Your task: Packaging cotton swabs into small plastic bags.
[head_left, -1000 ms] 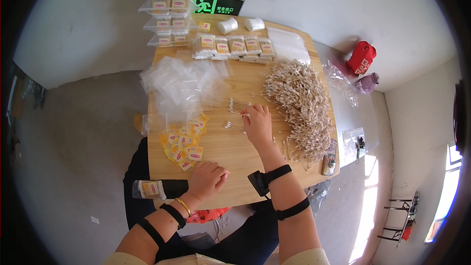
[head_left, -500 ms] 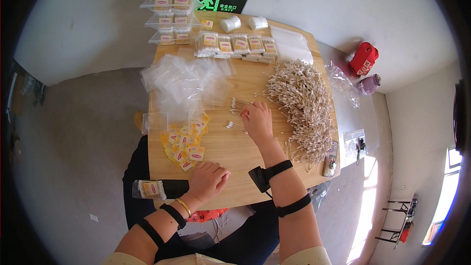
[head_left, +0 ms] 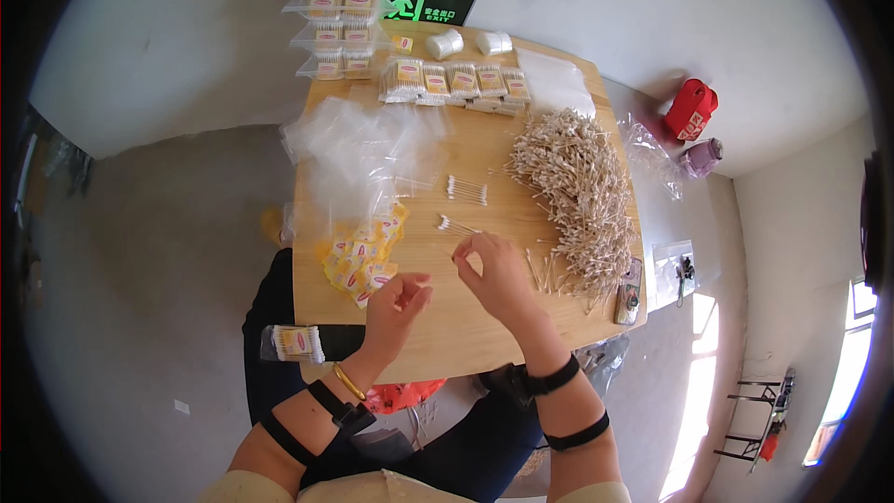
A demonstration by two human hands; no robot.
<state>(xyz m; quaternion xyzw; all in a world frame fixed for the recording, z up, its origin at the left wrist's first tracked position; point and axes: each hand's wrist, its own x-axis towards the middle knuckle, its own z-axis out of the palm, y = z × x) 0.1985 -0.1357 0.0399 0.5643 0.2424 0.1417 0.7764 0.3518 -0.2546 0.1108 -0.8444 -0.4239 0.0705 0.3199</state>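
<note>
My right hand hovers over the near middle of the wooden table, its fingers curled into a pinch. Whether anything is between the fingertips is too small to tell. A few loose cotton swabs lie just beyond those fingertips, and a small aligned bundle of swabs lies farther out. My left hand rests on the table a little to the left, fingers loosely apart and empty. It is next to a heap of small yellow labels. A large pile of cotton swabs lies right of my right hand.
Clear plastic bags are heaped at the table's left. Filled swab packs line the far edge, with more stacked packs beyond. One pack lies on my lap. A small dark device lies at the right edge.
My right hand has drawn back from the middle of the table toward me. My left hand has moved forward and closer to the right hand.
</note>
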